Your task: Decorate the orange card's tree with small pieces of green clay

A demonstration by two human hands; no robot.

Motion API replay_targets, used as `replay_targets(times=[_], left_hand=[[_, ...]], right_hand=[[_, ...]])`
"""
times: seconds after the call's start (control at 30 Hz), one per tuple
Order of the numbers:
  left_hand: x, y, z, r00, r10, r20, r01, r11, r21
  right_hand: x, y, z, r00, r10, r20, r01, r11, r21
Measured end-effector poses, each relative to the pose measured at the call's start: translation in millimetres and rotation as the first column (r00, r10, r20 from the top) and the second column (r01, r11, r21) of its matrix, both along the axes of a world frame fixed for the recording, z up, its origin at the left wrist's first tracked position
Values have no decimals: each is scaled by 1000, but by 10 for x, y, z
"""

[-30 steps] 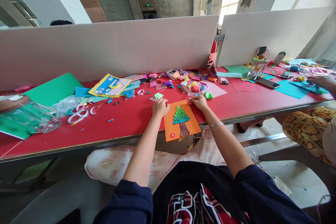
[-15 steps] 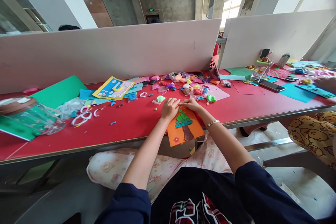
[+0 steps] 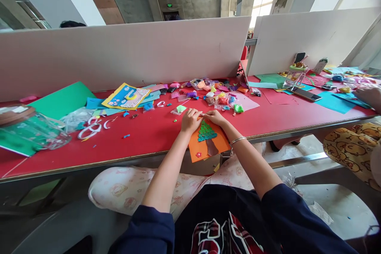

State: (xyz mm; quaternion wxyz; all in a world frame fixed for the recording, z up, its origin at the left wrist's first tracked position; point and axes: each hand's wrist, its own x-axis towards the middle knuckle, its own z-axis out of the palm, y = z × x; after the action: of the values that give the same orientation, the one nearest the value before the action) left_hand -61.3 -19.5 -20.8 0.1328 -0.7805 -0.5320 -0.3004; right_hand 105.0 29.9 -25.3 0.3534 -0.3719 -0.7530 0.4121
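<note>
An orange card [image 3: 196, 145] hangs partly over the table's front edge. On it is a tree with a green and teal layered crown [image 3: 206, 131] and a brown trunk [image 3: 212, 147], plus a small red flower [image 3: 198, 154]. At the card's top edge my left hand [image 3: 191, 120] has its fingers closed, and their tips meet those of my right hand [image 3: 214, 117]. The right fingers are bent and pressed together too. Whatever lies between the fingertips is too small and hidden to name. A light green clay lump [image 3: 180, 108] on clear wrapping sits just beyond my left hand.
Several colourful clay packets [image 3: 222, 99] cover the back middle. On the left stand a clear jar [image 3: 44, 131], white-handled scissors [image 3: 89, 130] and a yellow-bordered packet [image 3: 126, 97]. A phone [image 3: 304, 93] lies right, near another person's hand [image 3: 370, 97]. A white partition [image 3: 149, 53] closes the back.
The view has shifted slightly, so the scene sits a little higher and further left. Both hands stay together at the card's top edge, with their fingers only slightly moved.
</note>
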Motion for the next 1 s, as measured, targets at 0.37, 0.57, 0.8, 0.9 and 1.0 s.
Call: replay_targets(times=[0.37, 0.57, 0.8, 0.9, 1.0], left_hand=[[8, -50, -16, 997, -43, -58, 42, 999, -20], [-6, 9, -70, 999, 29, 15, -29, 999, 24], [-44, 49, -101, 987, 133, 94, -130, 991, -32], [-58, 32, -102, 991, 111, 74, -106, 992, -61], [-68, 31, -112, 988, 125, 90, -119, 990, -69]], right_hand=[[28, -35, 86, 997, -78, 28, 78, 997, -1], [64, -45, 91, 991, -132, 16, 132, 991, 8], [26, -98, 131, 989, -151, -2, 151, 989, -10], [27, -132, 150, 991, -133, -28, 132, 991, -34], [30, -147, 156, 991, -130, -44, 128, 991, -47]])
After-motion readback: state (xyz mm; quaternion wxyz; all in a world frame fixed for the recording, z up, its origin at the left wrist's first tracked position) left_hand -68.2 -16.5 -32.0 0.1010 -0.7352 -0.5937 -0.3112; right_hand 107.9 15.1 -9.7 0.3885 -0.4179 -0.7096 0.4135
